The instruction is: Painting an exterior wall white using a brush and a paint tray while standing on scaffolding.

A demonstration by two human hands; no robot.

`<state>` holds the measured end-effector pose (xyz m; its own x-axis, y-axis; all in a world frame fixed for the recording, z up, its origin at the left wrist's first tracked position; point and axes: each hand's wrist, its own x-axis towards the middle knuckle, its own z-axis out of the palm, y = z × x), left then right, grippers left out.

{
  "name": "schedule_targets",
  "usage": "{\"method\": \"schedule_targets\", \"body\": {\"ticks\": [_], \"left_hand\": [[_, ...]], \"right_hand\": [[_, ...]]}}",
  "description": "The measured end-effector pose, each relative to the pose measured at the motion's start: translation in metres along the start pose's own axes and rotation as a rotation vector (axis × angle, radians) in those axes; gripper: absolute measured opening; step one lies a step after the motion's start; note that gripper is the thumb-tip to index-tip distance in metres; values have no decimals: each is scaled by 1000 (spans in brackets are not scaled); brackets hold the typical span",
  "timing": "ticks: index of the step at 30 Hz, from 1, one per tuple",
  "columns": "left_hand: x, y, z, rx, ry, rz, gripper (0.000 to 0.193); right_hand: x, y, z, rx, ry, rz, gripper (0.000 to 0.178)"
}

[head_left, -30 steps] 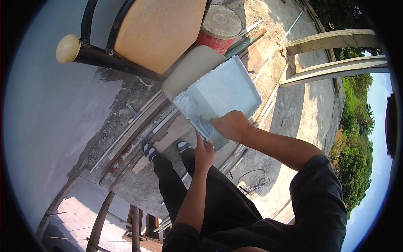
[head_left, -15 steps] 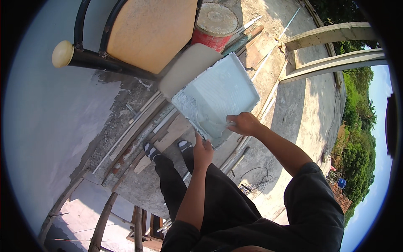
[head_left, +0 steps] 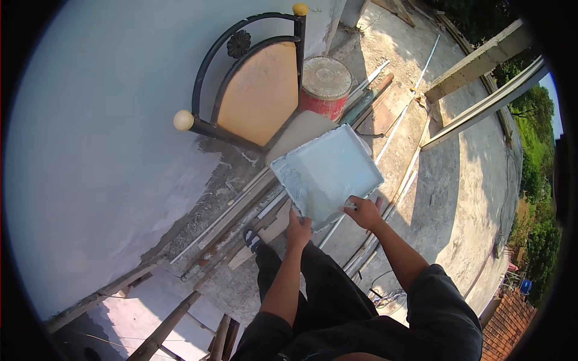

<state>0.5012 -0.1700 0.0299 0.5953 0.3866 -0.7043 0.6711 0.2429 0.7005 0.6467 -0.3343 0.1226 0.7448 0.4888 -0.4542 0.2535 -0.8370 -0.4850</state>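
A broad, shallow paint tray (head_left: 368, 146) with pale bluish-white paint in it tilts in front of me. My left hand (head_left: 298, 231) is closed around its near edge, thumb over the rim. At the tray's near right corner my right hand (head_left: 365, 213) grips the short handle of what looks like a paintbrush (head_left: 350, 207). The brush's working end is down in the paint and hard to make out. Beyond the tray's far left side shows a beige chair seat (head_left: 301, 133); whether the tray rests on it I cannot tell.
The chair's tan backrest (head_left: 259, 90) with a black metal frame stands against the partly painted wall (head_left: 132, 120). Behind is a red bucket (head_left: 328, 81) with a crusted lid. Pipes and boards (head_left: 241, 210) lie along the floor by my feet; posts (head_left: 475, 66) rise at right.
My view has turned and shifted left, so the tray, chair and bucket appear lower and farther right. Both hands keep their grips, and the right one stays at the tray's near corner.
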Motion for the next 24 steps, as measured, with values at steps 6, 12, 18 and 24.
{"method": "schedule_targets", "body": {"ticks": [6,12,18,24], "left_hand": [[-2,-4,-14,-49,-105,32,75],[-52,-15,-48,-313,-303,-76,69],[-125,-51,-153,-160,-165,0,60],[-226,-69,-227,-676,255,35,44]], "right_hand": [[-46,43,-12,151,316,-64,32],[-84,13,-37,974,176,289,21],[-88,-75,-65,1210,-38,151,17],[-99,-173,-63,1442,-337,-80,12]]}}
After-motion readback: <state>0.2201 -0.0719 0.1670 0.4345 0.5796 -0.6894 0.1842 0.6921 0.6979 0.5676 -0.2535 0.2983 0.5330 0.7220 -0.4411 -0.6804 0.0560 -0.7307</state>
